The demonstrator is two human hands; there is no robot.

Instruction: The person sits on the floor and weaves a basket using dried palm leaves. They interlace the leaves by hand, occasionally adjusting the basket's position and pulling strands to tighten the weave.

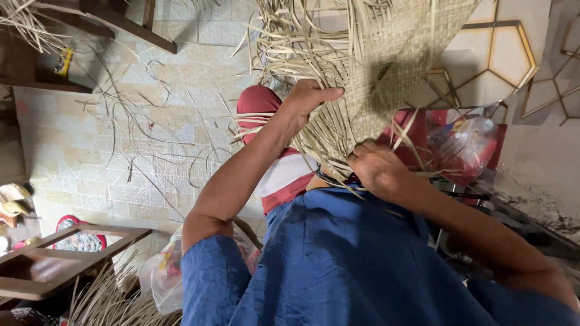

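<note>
A half-woven panel of pale straw strips [393, 54] hangs in front of me, with many loose strip ends trailing from its lower left edge. My left hand [308, 99] reaches up and grips the loose strips at the panel's left side. My right hand [377, 169] is closed on the bottom edge of the weave, close to my blue-clad body. Both forearms stretch up from blue sleeves.
Stray straw strips [139, 121] litter the tiled floor. A wooden frame [66, 253] stands at lower left, dark wooden furniture [115, 21] at the top left. A clear plastic bag [468, 145] lies right, another bag [163, 271] beside my left elbow. A straw bundle [103, 305] lies below.
</note>
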